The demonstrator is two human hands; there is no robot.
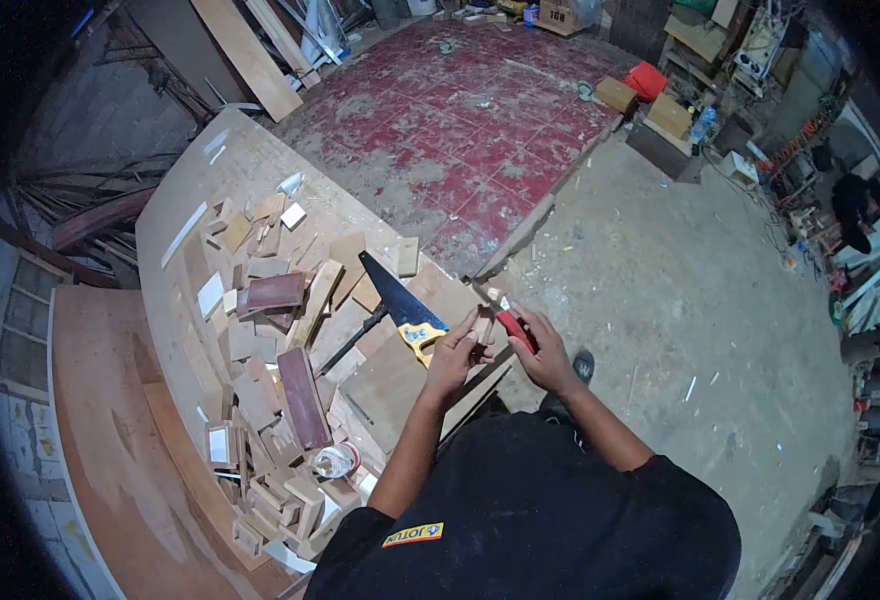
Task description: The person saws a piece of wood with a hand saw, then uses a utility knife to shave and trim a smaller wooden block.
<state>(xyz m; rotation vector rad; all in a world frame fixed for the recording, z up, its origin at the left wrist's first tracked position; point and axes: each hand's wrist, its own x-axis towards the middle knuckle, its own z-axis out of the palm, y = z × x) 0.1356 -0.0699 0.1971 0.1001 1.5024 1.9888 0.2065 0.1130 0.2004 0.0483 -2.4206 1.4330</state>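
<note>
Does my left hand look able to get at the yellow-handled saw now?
Probably yes: the yellow-handled saw lies with its handle close to your left hand, no scrap over it, though that hand seems occupied with a small wood piece.

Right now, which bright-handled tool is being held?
The red-handled tool, in the right-hand grip; the black-bladed, yellow-handled saw lies on the pale worktable.

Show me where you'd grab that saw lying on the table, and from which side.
I'd take the saw by its yellow handle, coming from the wearer's side: that end lies toward them, its loop seems to leave room for fingers, and the dark blade points away. The left hand is nearest.
</note>
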